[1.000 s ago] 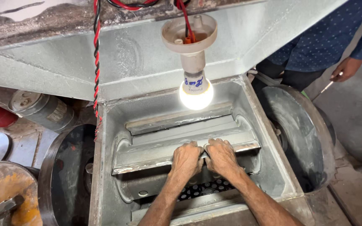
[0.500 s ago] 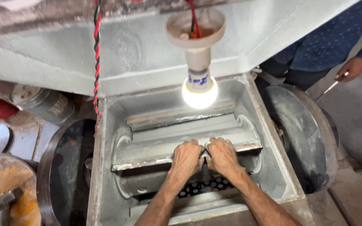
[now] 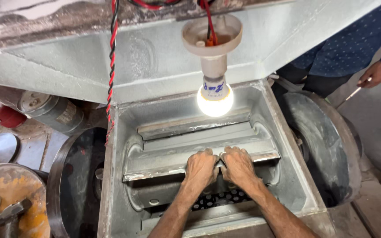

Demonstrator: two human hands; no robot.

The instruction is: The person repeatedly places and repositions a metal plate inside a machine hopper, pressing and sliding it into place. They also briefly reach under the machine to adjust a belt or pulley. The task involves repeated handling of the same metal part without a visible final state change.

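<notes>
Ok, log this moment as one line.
left hand on metal bar | right hand beside it, same bar | inside grey machine housing | lit bulb above | perforated screen below

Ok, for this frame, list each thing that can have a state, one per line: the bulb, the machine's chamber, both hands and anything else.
Light bulb: lit, hanging above the chamber.
Metal chamber: open at the top, blades exposed.
Blade bar: lying across the chamber, both hands on it.
Left hand: fingers curled over the bar's edge.
Right hand: fingers curled over the bar's edge, beside the left.
Perforated screen: in place beneath the hands, partly hidden.
Side wheel: uncovered.
</notes>
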